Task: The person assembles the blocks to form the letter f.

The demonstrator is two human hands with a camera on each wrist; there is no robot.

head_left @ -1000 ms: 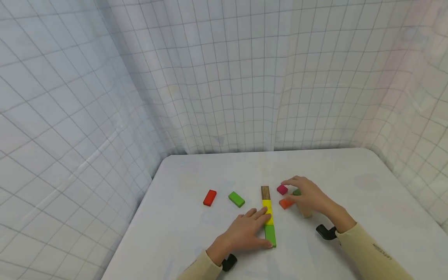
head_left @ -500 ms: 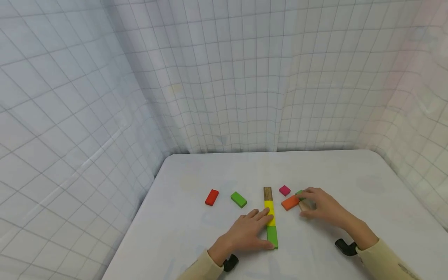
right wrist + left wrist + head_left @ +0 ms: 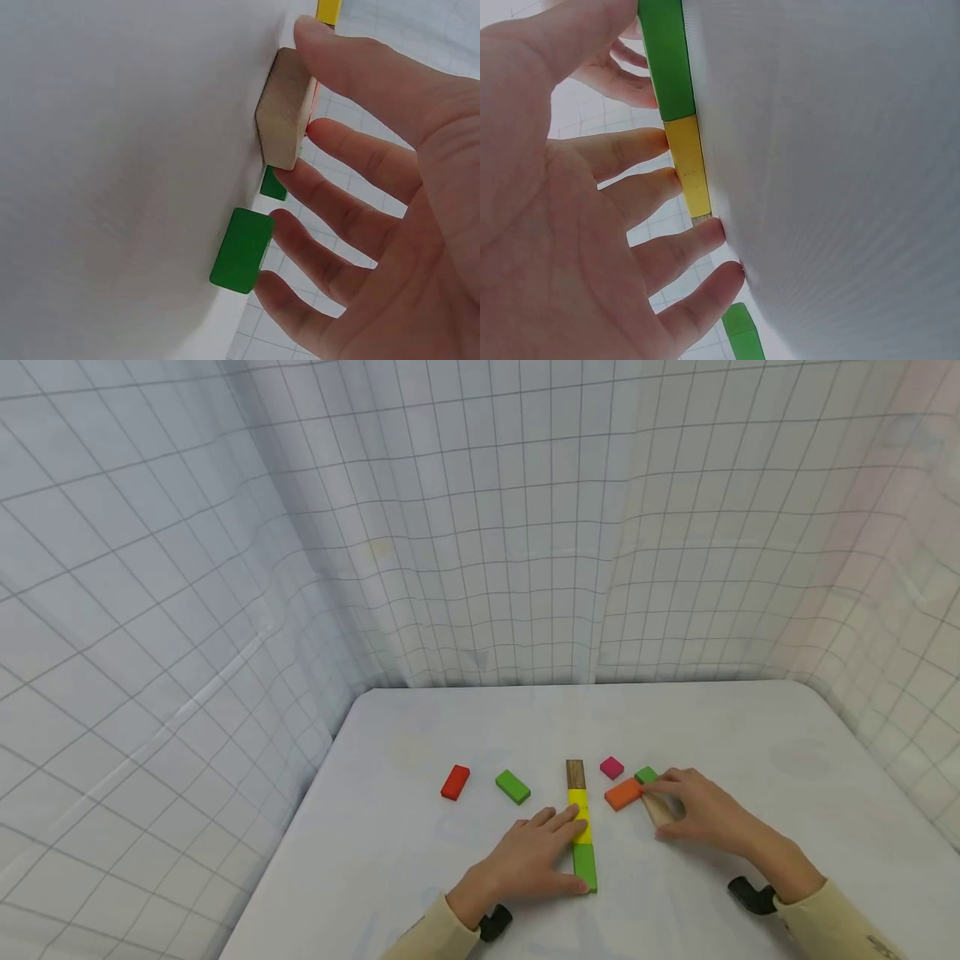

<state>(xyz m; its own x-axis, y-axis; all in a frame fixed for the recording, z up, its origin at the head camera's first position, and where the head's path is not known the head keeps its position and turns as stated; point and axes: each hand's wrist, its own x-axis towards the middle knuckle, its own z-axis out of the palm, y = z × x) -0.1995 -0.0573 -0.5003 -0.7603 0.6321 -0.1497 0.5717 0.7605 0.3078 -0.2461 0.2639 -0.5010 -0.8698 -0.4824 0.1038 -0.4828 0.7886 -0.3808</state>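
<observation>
My left hand (image 3: 525,858) lies spread beside a straight row of blocks: a green block (image 3: 584,868) nearest me, yellow (image 3: 577,797) in the middle, dark brown wooden block (image 3: 575,774) at the far end. Its thumb touches the green one and two fingertips rest on the yellow. My right hand (image 3: 708,814) pinches a plain, angular wooden block (image 3: 285,112) on the table, thumb at one end and fingers at the other. An orange block (image 3: 623,794) lies just left of those fingertips. Beside the right ring and little fingers is a green block (image 3: 241,251).
A pink block (image 3: 612,767) and a small green block (image 3: 646,774) sit beyond the right hand. Left of the row lie another green block (image 3: 513,787) and a red block (image 3: 455,782). White gridded curtains (image 3: 480,568) surround the white table (image 3: 420,727).
My right hand has moved right and nearer me, from above the pink and orange blocks to the plain wooden block. My left hand stays on the row; the view shifts slightly.
</observation>
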